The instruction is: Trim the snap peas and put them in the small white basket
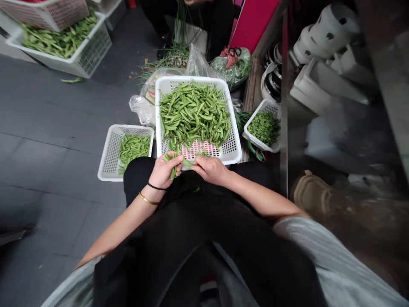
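Note:
My left hand, with a black band and a gold bangle at the wrist, is closed around several green pea pods. One pea pod spans the gap between my hands, and the fingertips of my right hand pinch its right end. Both hands are at the near rim of a large white plastic basket. A heap of pea pods fills most of that basket, with bare mesh showing at its near side. To the left, a smaller white basket holds more pods, partly hidden by my knee.
At right stands a small basket of leafy greens. Behind the large basket lie plastic bags, green stalks and a bagged bundle with scissors on top. Another person sits beyond. Stacked crates stand far left; a metal-edged shelf borders the right.

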A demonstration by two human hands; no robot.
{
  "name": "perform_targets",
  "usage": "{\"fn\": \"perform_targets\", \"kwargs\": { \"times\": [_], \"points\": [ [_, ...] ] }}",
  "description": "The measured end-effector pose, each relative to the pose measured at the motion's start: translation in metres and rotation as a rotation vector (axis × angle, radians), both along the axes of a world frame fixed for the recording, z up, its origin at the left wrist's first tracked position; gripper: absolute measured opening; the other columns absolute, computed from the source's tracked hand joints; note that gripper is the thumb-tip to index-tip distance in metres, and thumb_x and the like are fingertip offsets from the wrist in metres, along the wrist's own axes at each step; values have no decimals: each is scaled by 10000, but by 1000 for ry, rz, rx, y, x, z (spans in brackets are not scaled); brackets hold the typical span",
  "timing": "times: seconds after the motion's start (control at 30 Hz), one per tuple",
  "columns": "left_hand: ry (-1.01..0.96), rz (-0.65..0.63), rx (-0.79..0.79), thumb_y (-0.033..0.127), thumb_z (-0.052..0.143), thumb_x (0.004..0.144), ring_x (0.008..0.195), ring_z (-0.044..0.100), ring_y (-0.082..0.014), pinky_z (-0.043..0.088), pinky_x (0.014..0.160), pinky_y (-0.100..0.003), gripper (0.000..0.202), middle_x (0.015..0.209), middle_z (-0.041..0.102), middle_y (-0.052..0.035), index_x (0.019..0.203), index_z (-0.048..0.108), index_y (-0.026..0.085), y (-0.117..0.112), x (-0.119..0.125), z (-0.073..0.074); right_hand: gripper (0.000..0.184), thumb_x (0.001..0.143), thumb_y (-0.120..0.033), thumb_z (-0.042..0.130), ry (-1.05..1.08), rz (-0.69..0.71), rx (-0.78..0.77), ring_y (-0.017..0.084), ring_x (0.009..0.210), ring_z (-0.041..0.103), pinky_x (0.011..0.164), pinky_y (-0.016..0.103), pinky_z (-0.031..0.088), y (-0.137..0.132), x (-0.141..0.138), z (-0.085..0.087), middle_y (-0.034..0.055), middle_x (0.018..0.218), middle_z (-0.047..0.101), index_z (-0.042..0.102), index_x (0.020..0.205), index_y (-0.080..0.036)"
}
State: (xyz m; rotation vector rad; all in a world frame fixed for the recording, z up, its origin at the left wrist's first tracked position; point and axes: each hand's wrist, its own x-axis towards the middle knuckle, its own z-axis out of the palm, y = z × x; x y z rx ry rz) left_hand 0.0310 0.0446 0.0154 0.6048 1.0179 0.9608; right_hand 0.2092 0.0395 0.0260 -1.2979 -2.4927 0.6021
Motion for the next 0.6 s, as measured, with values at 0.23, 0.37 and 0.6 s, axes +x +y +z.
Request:
{"fn": "perform_targets", "kwargs": {
  "times": [0.23,0.37,0.6],
  "points": [
    [-227,-215,-77,242,758,664,336,398,-47,315,325,-143,274,441,472,53,686,502,146,-11,2,9,315,883,-379,524,647,49,-386,60,423,462,496,185,379,-14,4,16,-64,473,484,463,649,-177],
    [-201,-374,-67,240,756,655,309,408,-60,319,308,-152,236,418,484,49,766,579,129,-17,0,12,280,866,-391,537,711,187,-767,56,390,482,446,169,392,-22,2,21,-77,461,491,530,705,-161],
    [-128,-498,-52,241,712,665,326,469,-70,284,293,-159,207,550,627,-37,788,662,82,-18,-14,14,338,904,-469,444,646,-270,-308,85,457,501,481,205,416,2,35,26,-50,523,498,474,726,-183]
  ]
}}
